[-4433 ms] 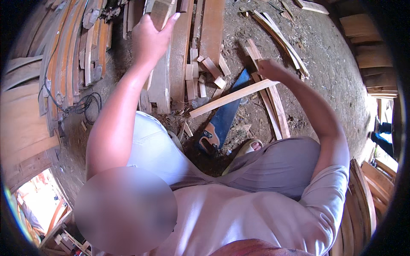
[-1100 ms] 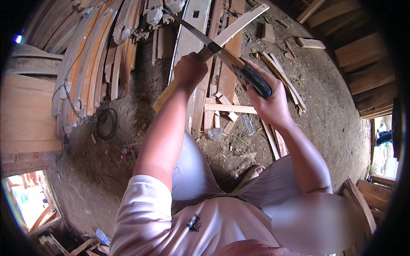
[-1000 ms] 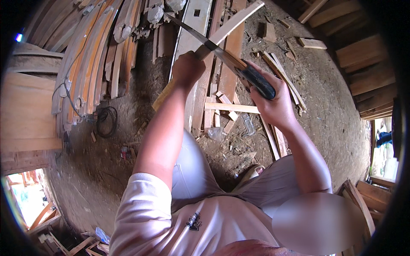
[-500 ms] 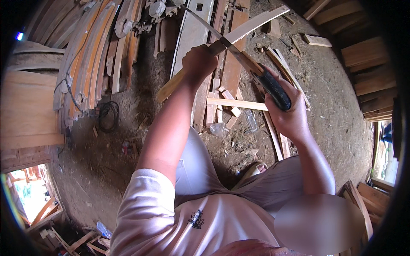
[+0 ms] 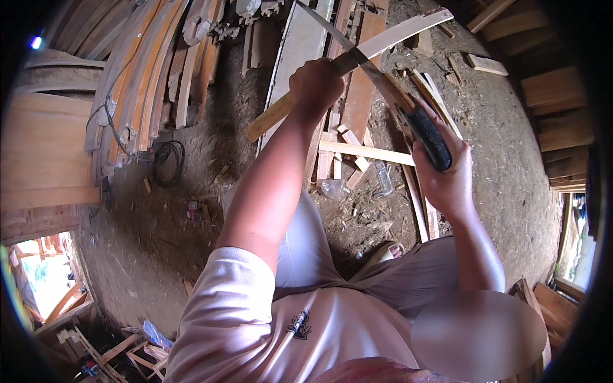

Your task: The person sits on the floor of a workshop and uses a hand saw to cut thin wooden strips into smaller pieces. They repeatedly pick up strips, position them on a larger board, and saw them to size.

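Left grip [image 5: 317,83] holds strip [image 5: 389,39] (blade [image 5: 357,57] across).

The floor [image 5: 511,166] is packed dirt littered with wood offcuts [image 5: 345,153] and chips. Curved planks [image 5: 140,83] are stacked at the upper left (a black cable coil [image 5: 167,163] lies just beside them), and flat boards [image 5: 562,121] are piled at the right. Daylight enters through a low opening [image 5: 48,287] at the lower left.

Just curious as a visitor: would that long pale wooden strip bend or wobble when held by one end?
Probably fairly stiff: the wooden strip runs straight past the left hand. It looks thin, so likely light. The blade crosses it.
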`<state>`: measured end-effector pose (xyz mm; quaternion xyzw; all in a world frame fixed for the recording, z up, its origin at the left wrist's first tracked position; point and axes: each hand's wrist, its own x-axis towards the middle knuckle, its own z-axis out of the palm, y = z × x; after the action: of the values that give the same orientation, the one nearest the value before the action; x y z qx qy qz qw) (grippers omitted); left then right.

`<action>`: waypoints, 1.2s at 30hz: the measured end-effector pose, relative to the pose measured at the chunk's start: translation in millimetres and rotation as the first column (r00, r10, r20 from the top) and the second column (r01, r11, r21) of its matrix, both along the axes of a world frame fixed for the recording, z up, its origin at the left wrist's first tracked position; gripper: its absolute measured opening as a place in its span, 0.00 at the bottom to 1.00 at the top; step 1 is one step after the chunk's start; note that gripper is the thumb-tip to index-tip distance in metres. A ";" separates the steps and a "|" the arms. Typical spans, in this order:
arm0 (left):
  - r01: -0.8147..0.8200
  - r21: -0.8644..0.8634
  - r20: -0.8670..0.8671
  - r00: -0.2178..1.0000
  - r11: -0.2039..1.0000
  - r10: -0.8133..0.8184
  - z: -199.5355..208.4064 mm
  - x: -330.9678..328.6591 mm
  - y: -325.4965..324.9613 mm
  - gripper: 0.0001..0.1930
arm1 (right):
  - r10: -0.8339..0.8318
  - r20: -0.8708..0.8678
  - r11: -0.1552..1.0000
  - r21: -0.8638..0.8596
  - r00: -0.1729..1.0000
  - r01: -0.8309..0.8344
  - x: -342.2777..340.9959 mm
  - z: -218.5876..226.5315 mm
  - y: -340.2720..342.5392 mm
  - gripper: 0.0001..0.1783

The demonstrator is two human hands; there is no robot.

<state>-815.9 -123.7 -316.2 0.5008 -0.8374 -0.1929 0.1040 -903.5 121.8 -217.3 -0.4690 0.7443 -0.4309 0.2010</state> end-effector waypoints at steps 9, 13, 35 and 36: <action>-0.256 -0.112 -0.049 0.966 0.960 0.252 -23.7 50.4 -60.8 0.14 | 0.137 -0.112 0.989 -0.037 0.984 -0.142 -4.2 3.9 23.5 0.34; -0.254 -0.175 -0.101 0.966 0.951 0.240 -25.5 40.9 -57.6 0.15 | 0.110 -0.155 0.969 -0.205 0.982 -0.141 -16.4 8.7 22.0 0.32; -0.022 -0.152 0.050 0.998 0.988 0.030 -21.8 5.1 -12.3 0.14 | 0.081 -0.063 0.948 -0.303 0.995 -0.096 -9.0 -23.8 -57.8 0.32; -0.044 -0.166 0.044 0.998 0.985 0.052 -24.5 6.0 -14.5 0.14 | 0.089 -0.007 0.969 -0.232 0.996 -0.088 -8.4 -20.9 -57.2 0.33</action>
<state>-809.9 -138.2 -340.7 0.5150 -0.8404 -0.1083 0.1295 -912.0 64.7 -238.1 -0.5215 0.6667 -0.5063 0.1650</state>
